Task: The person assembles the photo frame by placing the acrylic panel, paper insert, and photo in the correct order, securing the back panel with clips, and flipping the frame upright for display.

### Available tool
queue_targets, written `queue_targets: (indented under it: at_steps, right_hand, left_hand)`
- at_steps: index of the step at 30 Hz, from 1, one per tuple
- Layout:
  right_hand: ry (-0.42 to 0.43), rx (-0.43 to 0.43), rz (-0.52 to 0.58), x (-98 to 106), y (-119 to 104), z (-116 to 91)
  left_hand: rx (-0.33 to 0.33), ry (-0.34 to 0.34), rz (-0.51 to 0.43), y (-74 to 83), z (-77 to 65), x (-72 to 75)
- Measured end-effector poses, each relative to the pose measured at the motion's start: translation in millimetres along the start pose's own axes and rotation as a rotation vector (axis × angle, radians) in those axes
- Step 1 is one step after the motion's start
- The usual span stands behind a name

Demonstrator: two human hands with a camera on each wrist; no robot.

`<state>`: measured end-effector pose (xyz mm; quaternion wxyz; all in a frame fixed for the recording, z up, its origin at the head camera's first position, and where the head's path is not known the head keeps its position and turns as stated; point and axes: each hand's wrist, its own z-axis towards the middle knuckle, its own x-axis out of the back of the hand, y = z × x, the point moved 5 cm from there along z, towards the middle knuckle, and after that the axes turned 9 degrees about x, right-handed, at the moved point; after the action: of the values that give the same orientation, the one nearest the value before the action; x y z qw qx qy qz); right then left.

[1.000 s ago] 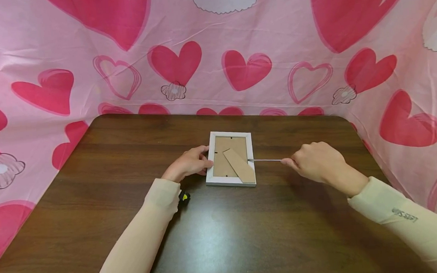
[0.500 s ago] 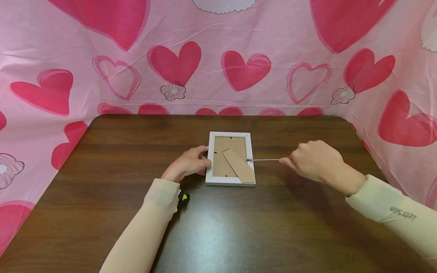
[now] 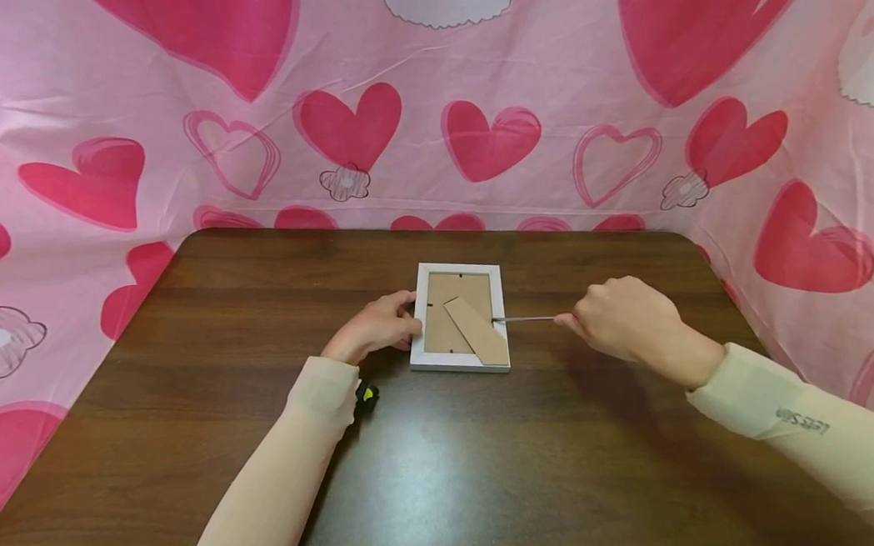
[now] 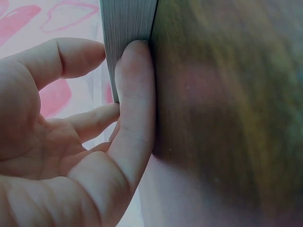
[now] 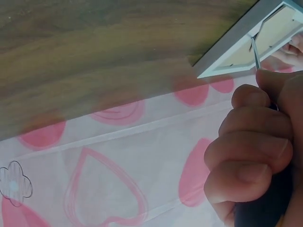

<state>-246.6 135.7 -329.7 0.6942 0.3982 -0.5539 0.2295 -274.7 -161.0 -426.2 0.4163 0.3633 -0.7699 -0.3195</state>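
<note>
A white picture frame [image 3: 421, 359] lies face down on the table, showing its tan backing board [image 3: 442, 326] and slanted stand leg [image 3: 478, 332]. Against the frame's left edge rests my left hand [image 3: 380, 321]; the left wrist view shows a thumb and fingers touching the grained side and its upper edge. My right hand [image 3: 628, 318] grips a screwdriver by its dark handle [image 5: 267, 203]. The screwdriver's thin metal shaft [image 3: 530, 318] points left, its tip at the inner right border of the frame, near the stand leg. Most of the handle is hidden in the fist.
Brown wood-grain table [image 3: 450, 489] spreads around the frame. A pink curtain [image 3: 413, 132] with hearts stands behind the table and along both sides. A small black and yellow piece [image 3: 367, 392] shows beside the left cuff.
My right hand has tilted up slightly and drifted a little left, the screwdriver tip staying at the frame's right border. The left hand and frame keep their places.
</note>
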Motion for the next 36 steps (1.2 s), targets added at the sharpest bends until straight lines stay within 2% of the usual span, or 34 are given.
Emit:
queue_targets:
  at_steps: [12,17,29,36]
  right_hand:
    - [0.046,0.064,-0.076,12,-7,6]
    - [0.06,0.097,-0.15,18,-13,11]
    - [-0.041,0.119,-0.239,29,-24,24]
    - [-0.048,0.112,-0.278,35,-31,30]
  left_hand:
    - [0.002,0.002,-0.006,1.9,-0.4,0.2]
    - [0.005,0.0,-0.006,2.0,-0.4,0.1]
    - [0.001,0.001,0.005,1.0,-0.2,0.7]
    - [-0.005,-0.008,0.0,1.3,-0.2,0.2]
